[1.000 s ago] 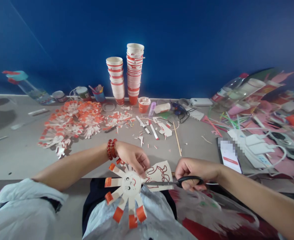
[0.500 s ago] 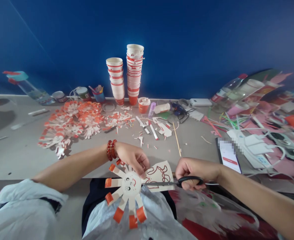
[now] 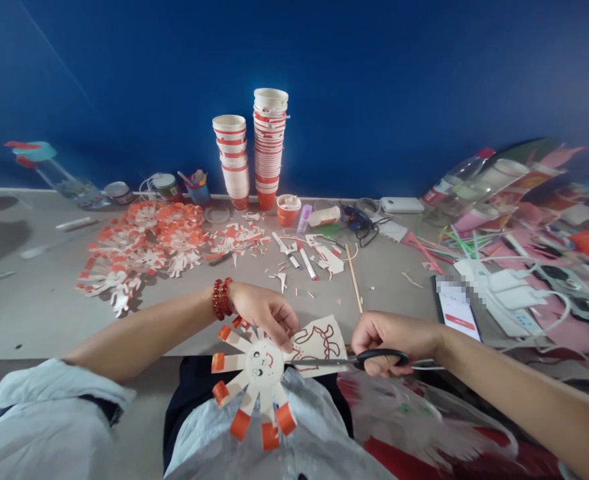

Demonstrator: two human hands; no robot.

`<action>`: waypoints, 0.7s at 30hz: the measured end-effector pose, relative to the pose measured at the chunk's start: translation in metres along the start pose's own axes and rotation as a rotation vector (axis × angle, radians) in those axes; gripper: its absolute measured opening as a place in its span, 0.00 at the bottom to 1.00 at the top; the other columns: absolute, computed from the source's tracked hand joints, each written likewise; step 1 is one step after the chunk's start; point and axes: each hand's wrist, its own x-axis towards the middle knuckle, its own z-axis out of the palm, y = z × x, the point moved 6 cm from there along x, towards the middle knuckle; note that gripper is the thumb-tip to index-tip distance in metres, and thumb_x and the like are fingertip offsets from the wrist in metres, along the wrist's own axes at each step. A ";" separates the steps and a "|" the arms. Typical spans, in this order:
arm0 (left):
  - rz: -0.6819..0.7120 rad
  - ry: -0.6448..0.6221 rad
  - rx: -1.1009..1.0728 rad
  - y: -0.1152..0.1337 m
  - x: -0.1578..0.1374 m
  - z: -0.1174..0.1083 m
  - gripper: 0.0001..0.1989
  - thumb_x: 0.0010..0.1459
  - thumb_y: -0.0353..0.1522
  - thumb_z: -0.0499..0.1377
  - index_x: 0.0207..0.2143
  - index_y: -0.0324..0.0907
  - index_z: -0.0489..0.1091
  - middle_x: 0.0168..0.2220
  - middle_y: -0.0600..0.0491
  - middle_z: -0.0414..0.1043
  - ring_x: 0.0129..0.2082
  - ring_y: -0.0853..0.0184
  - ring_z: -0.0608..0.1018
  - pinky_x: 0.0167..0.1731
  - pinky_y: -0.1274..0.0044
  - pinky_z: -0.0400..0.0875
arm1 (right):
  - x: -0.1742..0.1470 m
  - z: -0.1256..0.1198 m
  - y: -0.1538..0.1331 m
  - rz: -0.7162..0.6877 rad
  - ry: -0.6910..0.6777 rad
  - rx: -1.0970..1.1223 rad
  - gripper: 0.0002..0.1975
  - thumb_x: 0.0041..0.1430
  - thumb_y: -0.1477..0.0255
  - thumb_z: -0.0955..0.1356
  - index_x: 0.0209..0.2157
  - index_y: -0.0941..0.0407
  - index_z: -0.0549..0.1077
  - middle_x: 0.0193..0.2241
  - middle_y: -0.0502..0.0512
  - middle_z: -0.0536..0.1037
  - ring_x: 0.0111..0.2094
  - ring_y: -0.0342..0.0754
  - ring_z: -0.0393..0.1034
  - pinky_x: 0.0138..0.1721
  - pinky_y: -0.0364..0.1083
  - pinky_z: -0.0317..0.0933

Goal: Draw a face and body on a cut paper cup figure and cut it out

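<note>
Between thumb and fingers, my left hand [image 3: 269, 313] pinches a cut paper cup [image 3: 264, 363]. Its round base has a drawn face, and strips with curled orange-red ends fan out from it. One wide uncut panel [image 3: 319, 343] carries brown line drawings and reaches toward my right hand. My right hand [image 3: 387, 340] is closed around the black handles of a pair of scissors [image 3: 324, 363]. The blades lie along the lower part of that panel, their tips close to the round base. Part of the strips behind my left fingers is hidden.
Many cut-out cup figures [image 3: 149, 240] are heaped at the left, beside paper scraps [image 3: 237, 240]. Two tall cup stacks [image 3: 269, 153] stand by the blue wall. Markers [image 3: 307, 263], a wooden stick [image 3: 353, 279], a phone [image 3: 457, 308] and a power strip [image 3: 499, 297] lie to the right.
The cut cup has tilted slightly, its lower strips shifting right and up. The drawn panel's lower edge has risen a little, and the scissors have moved slightly upward with my right hand.
</note>
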 end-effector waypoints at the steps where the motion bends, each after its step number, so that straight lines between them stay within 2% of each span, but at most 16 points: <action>1: -0.001 0.004 0.009 0.001 0.000 0.000 0.15 0.52 0.43 0.69 0.23 0.42 0.76 0.20 0.55 0.74 0.17 0.72 0.69 0.15 0.81 0.61 | 0.000 0.000 -0.001 0.003 0.000 0.004 0.21 0.43 0.58 0.76 0.18 0.59 0.68 0.14 0.44 0.69 0.10 0.33 0.56 0.08 0.33 0.42; 7: 0.025 0.025 0.076 0.011 0.000 0.001 0.13 0.51 0.39 0.69 0.19 0.42 0.76 0.17 0.56 0.70 0.17 0.72 0.67 0.14 0.81 0.60 | 0.001 0.003 -0.007 0.001 -0.004 -0.014 0.19 0.43 0.60 0.76 0.17 0.58 0.67 0.12 0.43 0.67 0.10 0.33 0.53 0.09 0.34 0.40; 14: 0.030 0.032 0.065 0.004 0.002 0.000 0.08 0.50 0.40 0.70 0.26 0.45 0.81 0.20 0.55 0.76 0.19 0.69 0.72 0.16 0.79 0.66 | 0.000 0.003 -0.010 -0.044 -0.025 -0.080 0.25 0.45 0.53 0.76 0.17 0.58 0.66 0.12 0.42 0.65 0.12 0.34 0.52 0.11 0.36 0.41; 17: 0.011 0.020 0.121 -0.002 0.002 -0.002 0.07 0.53 0.38 0.67 0.27 0.45 0.81 0.20 0.55 0.73 0.18 0.70 0.69 0.14 0.80 0.61 | -0.001 0.002 -0.014 -0.078 -0.011 -0.165 0.25 0.47 0.53 0.76 0.18 0.58 0.66 0.12 0.42 0.63 0.13 0.35 0.51 0.13 0.36 0.41; 21: 0.012 -0.024 0.173 -0.003 0.005 0.000 0.08 0.56 0.35 0.65 0.25 0.43 0.79 0.18 0.56 0.68 0.17 0.72 0.64 0.14 0.80 0.58 | -0.005 -0.001 -0.026 -0.167 0.070 -0.349 0.26 0.48 0.57 0.77 0.16 0.59 0.64 0.13 0.40 0.59 0.17 0.35 0.48 0.17 0.37 0.42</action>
